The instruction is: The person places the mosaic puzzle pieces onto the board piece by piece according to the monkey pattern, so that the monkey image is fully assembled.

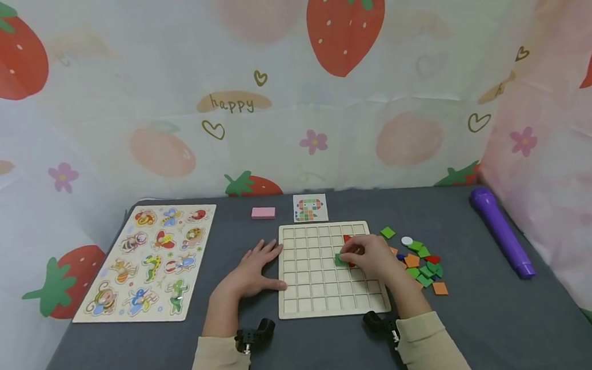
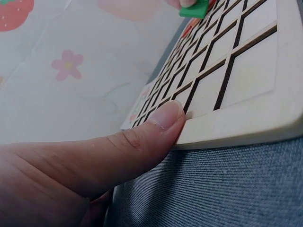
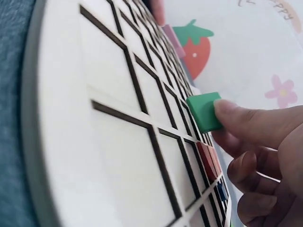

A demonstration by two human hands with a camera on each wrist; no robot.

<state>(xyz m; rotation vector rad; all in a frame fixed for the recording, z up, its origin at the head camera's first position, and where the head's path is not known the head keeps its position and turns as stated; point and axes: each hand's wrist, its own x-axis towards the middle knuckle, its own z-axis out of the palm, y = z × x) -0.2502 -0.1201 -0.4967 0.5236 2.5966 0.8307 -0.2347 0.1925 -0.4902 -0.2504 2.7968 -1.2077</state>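
A pale wooden grid board [image 1: 304, 307] lies flat in front of me, its cells framed by thin raised strips. My right hand [image 1: 375, 258] pinches a green square tile [image 3: 203, 112] between thumb and finger, tilted close over the cells right of the middle. Next to that tile, a red tile [image 3: 206, 161] and a blue one [image 3: 221, 192] sit in the grid. My left hand [image 1: 249, 274] lies spread at the board's left side. In the left wrist view its thumb [image 2: 137, 142] rests on the board's rim.
Loose coloured tiles [image 1: 412, 261] lie right of the board. Behind it are a small pattern card [image 1: 310, 208] and a pink block [image 1: 263, 213]. A cartoon insect puzzle board [image 1: 178, 315] lies at left, a purple cylinder [image 1: 503, 233] at right. Printed curtains [image 1: 276, 49] enclose the table.
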